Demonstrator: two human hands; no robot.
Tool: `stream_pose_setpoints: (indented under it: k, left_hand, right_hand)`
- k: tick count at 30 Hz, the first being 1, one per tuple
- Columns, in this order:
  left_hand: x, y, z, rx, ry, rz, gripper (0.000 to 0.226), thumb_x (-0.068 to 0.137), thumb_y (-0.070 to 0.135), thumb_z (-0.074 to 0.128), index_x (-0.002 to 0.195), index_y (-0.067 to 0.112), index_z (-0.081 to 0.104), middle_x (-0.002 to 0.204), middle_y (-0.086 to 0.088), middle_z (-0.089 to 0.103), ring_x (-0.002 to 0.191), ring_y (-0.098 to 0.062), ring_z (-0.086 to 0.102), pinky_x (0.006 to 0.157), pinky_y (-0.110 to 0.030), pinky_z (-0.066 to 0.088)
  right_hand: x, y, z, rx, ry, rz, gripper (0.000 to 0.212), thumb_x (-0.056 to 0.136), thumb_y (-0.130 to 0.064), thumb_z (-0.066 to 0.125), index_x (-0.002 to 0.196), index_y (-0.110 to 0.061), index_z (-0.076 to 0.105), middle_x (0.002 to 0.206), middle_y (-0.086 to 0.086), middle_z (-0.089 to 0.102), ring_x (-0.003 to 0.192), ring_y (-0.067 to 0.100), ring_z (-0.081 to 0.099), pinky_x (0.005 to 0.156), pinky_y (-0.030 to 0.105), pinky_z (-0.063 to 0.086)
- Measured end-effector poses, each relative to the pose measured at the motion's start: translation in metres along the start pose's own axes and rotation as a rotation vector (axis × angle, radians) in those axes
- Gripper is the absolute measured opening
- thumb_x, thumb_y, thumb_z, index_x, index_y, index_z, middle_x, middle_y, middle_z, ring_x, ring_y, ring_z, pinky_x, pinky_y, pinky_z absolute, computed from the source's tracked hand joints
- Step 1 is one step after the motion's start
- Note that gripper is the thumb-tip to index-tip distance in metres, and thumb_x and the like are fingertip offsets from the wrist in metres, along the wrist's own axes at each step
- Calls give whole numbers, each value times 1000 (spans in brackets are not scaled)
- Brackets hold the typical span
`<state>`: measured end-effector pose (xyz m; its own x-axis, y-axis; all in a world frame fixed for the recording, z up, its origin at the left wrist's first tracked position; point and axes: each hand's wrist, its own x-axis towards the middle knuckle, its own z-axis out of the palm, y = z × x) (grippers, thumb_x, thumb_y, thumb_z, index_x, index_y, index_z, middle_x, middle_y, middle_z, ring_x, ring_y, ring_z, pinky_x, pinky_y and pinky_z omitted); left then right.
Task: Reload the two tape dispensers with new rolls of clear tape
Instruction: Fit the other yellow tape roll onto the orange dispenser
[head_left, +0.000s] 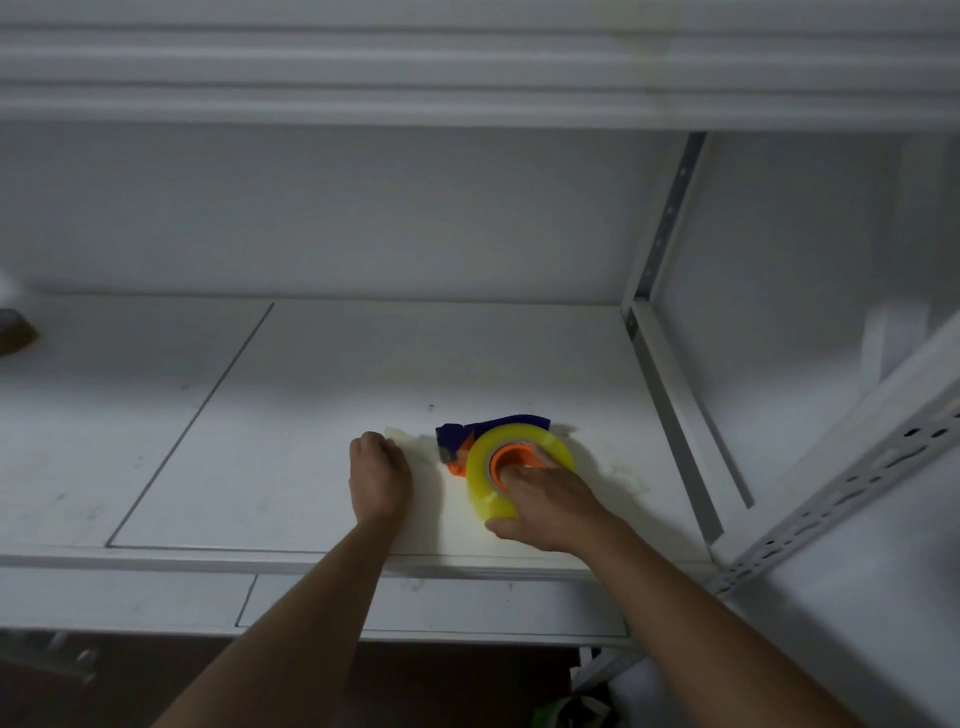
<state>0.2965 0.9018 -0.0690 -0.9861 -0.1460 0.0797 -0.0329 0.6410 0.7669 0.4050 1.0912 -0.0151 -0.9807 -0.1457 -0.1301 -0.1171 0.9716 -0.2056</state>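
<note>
A blue and orange tape dispenser (457, 439) lies on its side on the white shelf (311, 415). A yellowish clear tape roll (558, 449) sits on its orange hub (506, 457). My right hand (550, 506) lies on the roll, its fingers pressing at the hub and its thumb against the roll's near edge. My left hand (379, 475) is to the left of the dispenser, fingers curled, pinching what looks like a strip of clear tape (402, 435) that runs toward the dispenser.
A white metal upright (665, 218) and shelf frame (685, 426) bound the shelf on the right. Another shelf (467, 104) hangs overhead. A dark object (15, 332) sits at the far left edge. The shelf's front edge (260, 558) is just below my wrists.
</note>
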Motion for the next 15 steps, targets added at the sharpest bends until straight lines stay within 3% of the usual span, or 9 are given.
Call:
stream_pose_setpoints:
  k: [3, 5, 9, 15]
  left_hand:
    - [-2, 3, -2, -3, -2, -2, 20, 100, 16, 37, 88, 5, 47, 103, -13, 49, 79, -23, 46, 73, -34, 40]
    - [-2, 5, -3, 2, 8, -25, 20, 99, 15, 36, 87, 3, 47, 103, -13, 49, 77, -22, 46, 72, -34, 40]
    - [-2, 4, -1, 6, -5, 5, 21, 99, 15, 36, 87, 3, 48, 103, -14, 50, 77, -25, 44, 73, -33, 38]
    - [-2, 1, 1, -7, -20, 31, 21, 101, 21, 36, 91, 8, 49, 105, -10, 49, 78, -24, 47, 74, -32, 38]
  right_hand:
    - [-4, 3, -2, 35, -8, -17, 44, 86, -50, 59, 114, -17, 51, 122, 0, 58, 129, 24, 39, 82, 29, 36]
    - [-5, 9, -3, 35, -5, -8, 46, 85, -55, 59, 111, -18, 52, 118, -2, 59, 120, 19, 45, 77, 28, 34]
    - [-10, 24, -3, 38, 29, 43, 52, 82, -63, 58, 110, -20, 54, 114, -4, 60, 112, 15, 48, 78, 28, 41]
    - [-11, 18, -3, 81, 4, 82, 38, 81, -47, 60, 103, -18, 52, 106, -2, 57, 107, 19, 48, 81, 33, 46]
